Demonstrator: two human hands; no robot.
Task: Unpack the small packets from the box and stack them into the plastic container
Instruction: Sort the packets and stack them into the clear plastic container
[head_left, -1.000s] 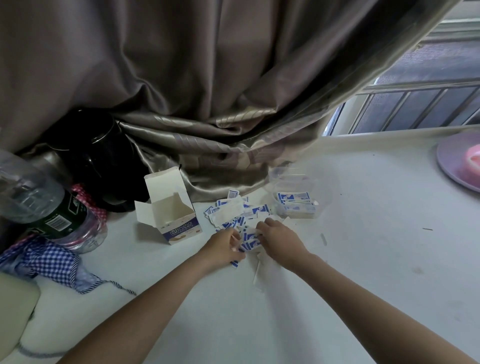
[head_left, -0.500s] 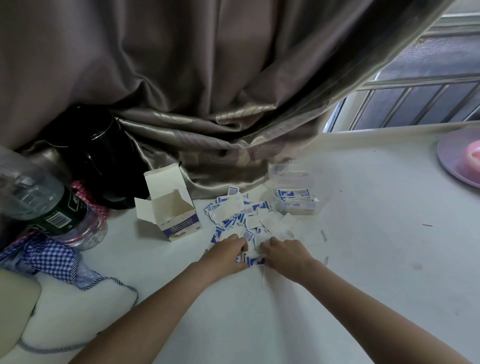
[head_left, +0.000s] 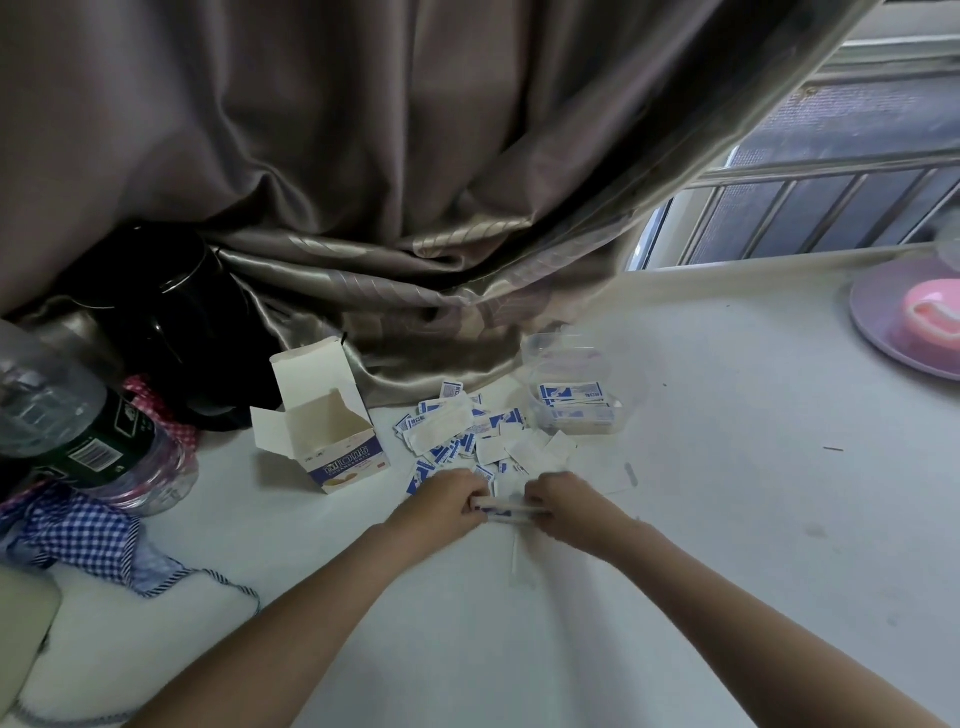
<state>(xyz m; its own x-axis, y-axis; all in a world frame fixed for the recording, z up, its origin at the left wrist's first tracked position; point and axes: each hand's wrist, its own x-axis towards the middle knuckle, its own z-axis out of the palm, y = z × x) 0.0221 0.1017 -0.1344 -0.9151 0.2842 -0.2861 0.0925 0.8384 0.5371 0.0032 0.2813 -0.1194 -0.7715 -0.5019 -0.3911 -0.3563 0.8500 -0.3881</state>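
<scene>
A loose heap of small blue-and-white packets (head_left: 457, 434) lies on the white table. Beside it to the left stands the open cardboard box (head_left: 332, 441), flaps up. The clear plastic container (head_left: 571, 400) sits behind the heap on the right, with a few packets stacked inside. My left hand (head_left: 447, 501) and my right hand (head_left: 566, 506) grip the two ends of a small bundle of packets (head_left: 506, 509) between them, just in front of the heap.
A grey curtain (head_left: 363, 208) hangs down to the table behind the box. On the left lie a plastic bottle (head_left: 78, 441), a dark kettle (head_left: 171, 322) and checked cloth (head_left: 83, 535). A purple plate (head_left: 893, 332) sits far right.
Both hands pulled back from the heap toward me and gathered a bundle of packets between them. More loose packets now show behind the hands.
</scene>
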